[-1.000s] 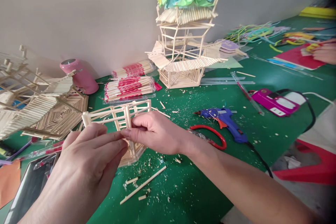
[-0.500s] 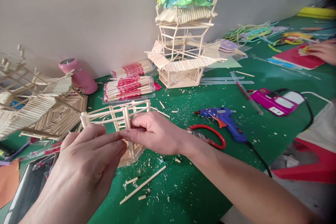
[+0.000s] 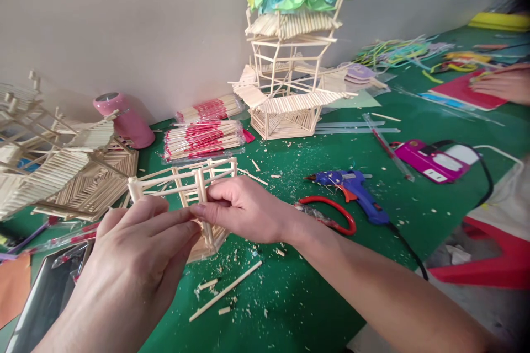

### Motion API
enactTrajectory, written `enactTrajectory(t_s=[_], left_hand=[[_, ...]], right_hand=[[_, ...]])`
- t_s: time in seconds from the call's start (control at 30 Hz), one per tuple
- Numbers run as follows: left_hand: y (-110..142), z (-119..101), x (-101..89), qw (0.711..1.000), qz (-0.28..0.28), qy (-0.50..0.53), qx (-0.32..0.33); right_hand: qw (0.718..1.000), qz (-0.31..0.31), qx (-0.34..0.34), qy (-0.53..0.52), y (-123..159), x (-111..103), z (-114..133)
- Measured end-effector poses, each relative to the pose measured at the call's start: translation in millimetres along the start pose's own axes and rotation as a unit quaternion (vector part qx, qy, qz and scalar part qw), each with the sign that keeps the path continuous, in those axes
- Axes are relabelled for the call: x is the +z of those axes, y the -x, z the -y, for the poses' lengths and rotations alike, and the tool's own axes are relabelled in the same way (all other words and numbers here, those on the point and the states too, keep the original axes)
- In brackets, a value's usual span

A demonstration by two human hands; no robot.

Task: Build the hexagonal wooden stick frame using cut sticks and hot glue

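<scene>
A small frame of wooden sticks (image 3: pixel 199 185) stands on the green table in front of me, with upright posts and crossbars. My right hand (image 3: pixel 248 209) is closed on its near post, thumb and fingers pinching the wood. My left hand (image 3: pixel 138 253) is closed at the same post from the left, its fingertips meeting the right thumb. What lies under the left fingers is largely hidden by the hand. A loose stick (image 3: pixel 226 291) and short cut bits lie just in front of the frame.
A blue glue gun (image 3: pixel 351 187) and red-handled scissors (image 3: pixel 351 220) lie to the right. Bagged sticks (image 3: pixel 202 140), a tall stick tower (image 3: pixel 285 105) and a pink bottle (image 3: pixel 124 121) stand behind. Another stick model (image 3: pixel 83 176) is left. Another person's hand (image 3: pixel 503 84) rests far right.
Both my hands and the stick frame stay almost still. At the far right, the other person's hand has shifted slightly over the red sheet.
</scene>
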State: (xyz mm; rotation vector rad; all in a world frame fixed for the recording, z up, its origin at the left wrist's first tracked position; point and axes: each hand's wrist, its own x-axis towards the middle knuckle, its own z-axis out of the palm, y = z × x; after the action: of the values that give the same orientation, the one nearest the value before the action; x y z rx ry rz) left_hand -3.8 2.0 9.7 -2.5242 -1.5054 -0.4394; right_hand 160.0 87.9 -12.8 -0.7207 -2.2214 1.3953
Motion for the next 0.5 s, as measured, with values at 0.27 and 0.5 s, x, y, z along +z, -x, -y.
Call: enactTrajectory(t_s=[0.27, 0.5], left_hand=[[20, 0, -5.1, 0.994, -0.098, -0.028, -0.030], [68, -4, 7.3, 0.985, -0.117, 0.002, -0.126]], right_hand=[[0.999, -0.020, 0.032, -0.038, -3, -5, -3], [0.998, -0.024, 0.043, -0.028, -4, -7, -6]])
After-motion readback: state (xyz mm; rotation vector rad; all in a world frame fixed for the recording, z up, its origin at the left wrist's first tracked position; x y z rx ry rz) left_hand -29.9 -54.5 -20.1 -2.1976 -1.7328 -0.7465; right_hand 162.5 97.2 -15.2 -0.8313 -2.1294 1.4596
